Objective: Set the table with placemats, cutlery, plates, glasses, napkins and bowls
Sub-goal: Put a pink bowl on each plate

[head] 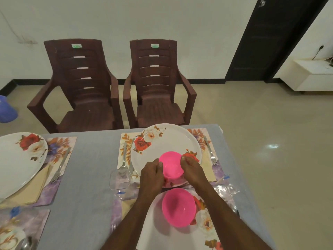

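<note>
My left hand [152, 175] and right hand [193, 171] grip a pink bowl [171, 164] from either side on the far floral plate [165, 145], beyond a second pink bowl [178, 207] nearer me.

A bowl [171, 165] sits on the far plate [167, 141]; at 6 o'clock, another bowl [178, 207] on the near plate [158, 235]. A third plate [16, 163] lies at 9 o'clock.

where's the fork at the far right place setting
In the head view, the fork lies on the placemat just right of the far floral plate, near the table's right edge.
</note>
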